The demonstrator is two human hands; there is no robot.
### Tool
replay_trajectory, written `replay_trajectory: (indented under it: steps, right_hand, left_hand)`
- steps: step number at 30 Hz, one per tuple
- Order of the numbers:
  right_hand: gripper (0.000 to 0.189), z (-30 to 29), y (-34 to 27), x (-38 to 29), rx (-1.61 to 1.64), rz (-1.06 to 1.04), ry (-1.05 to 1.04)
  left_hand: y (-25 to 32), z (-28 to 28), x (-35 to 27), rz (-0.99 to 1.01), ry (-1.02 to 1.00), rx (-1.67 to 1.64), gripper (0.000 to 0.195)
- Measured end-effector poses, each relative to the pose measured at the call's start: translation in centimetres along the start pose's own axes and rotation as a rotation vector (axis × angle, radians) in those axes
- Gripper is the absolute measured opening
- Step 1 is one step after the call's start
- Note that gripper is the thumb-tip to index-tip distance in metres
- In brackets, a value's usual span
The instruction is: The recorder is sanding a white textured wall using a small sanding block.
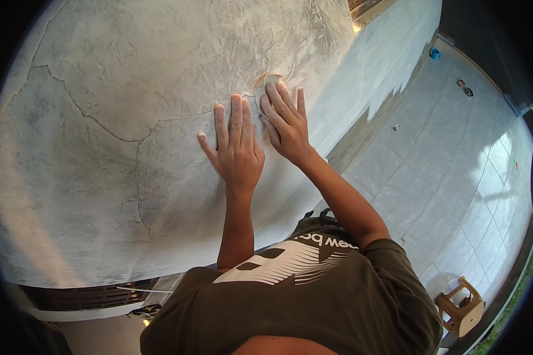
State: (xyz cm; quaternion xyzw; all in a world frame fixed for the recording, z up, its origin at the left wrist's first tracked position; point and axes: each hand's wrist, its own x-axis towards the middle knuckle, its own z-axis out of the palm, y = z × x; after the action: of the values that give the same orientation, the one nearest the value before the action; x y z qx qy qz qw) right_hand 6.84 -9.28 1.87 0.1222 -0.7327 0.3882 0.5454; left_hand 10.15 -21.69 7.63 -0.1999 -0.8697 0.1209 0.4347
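A grey plastered wall (pixel 173 62) with a rough skim finish fills the area before me. My left hand (pixel 239 153) lies against it, palm to the plaster, fingers spread and nothing held. Beside it, my right hand (pixel 288 124) presses a small curled sheet (pixel 273 78), which looks like sandpaper, against the wall. The sheet's upper edge curls up past the fingertips, while most of it is hidden under the hand. Pale dust coats the fingers. Cracks (pixel 137 141) branch across the plaster left of my hands.
A grey tiled floor (pixel 435 177) lies to the right. On it stand a tan plastic stool (pixel 464 308) at lower right and a blue cup-like container (pixel 435 53) at the far end. Small items (pixel 468 91) lie near that end. Slatted dark openings (pixel 89 296) show at lower left.
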Motion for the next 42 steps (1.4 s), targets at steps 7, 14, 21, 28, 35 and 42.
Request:
replay_trajectory:
  steps: [7, 14, 21, 28, 35, 42]
  right_hand:
    - [0.039, -0.4, 3.0, -4.9, -0.060, 0.011, -0.083]
    - [0.040, -0.5, 1.9, -0.5, -0.017, -0.083, -0.055]
    - [0.039, -0.4, 0.1, 2.6, 0.057, -0.069, 0.019]
    - [0.039, -0.3, 2.9, -4.9, -0.042, -0.008, -0.062]
    - [0.039, -0.4, 2.4, -1.9, 0.026, -0.091, -0.006]
    - [0.039, -0.4, 0.0, 2.9, 0.035, -0.071, 0.033]
  left_hand:
    - [0.3, 0.1, 0.2, 0.009, 0.007, -0.013, 0.054]
    - [0.0, 0.0, 0.2, 0.011, 0.001, -0.029, 0.054]
    - [0.1, -0.1, 0.3, 0.014, 0.005, 0.032, 0.053]
    - [0.5, 0.2, 0.3, -0.017, 0.019, -0.011, 0.050]
    - [0.2, 0.0, 0.2, 0.005, 0.009, -0.005, 0.052]
    - [0.3, -0.1, 0.3, -0.015, 0.010, -0.011, 0.049]
